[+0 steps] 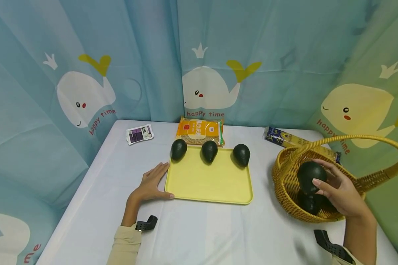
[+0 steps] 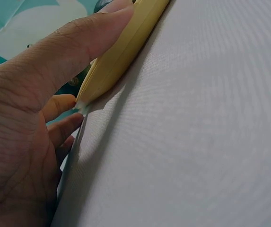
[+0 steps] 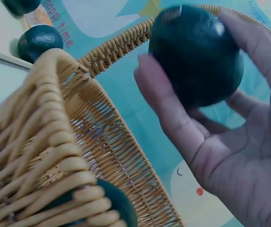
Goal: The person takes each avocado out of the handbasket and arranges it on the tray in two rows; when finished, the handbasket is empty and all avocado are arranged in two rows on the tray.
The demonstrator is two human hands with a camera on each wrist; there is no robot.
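A dark green avocado (image 1: 311,176) is gripped between the thumb and fingers of my right hand (image 1: 343,189), above the wicker basket (image 1: 285,198). More dark avocados (image 1: 309,203) lie inside the basket, partly covered by the held one. My left hand (image 1: 151,184) rests at the left side of a yellow tray (image 1: 209,182), fingers along its left edge and thumb at the near-left corner. In the left wrist view, the thumb (image 2: 78,45) lies against the tray's rim (image 2: 126,52). Along the tray's far side sit three avocados: left (image 1: 178,149), middle (image 1: 209,151) and right (image 1: 241,155).
Behind the tray lies an orange bag of grain (image 1: 200,131). A small purple and white packet (image 1: 140,134) is at the back left. One long yellow and blue package (image 1: 285,138) lies behind the basket, whose tall handle (image 1: 378,137) arches over it. Patterned curtains (image 1: 159,66) surround the white table.
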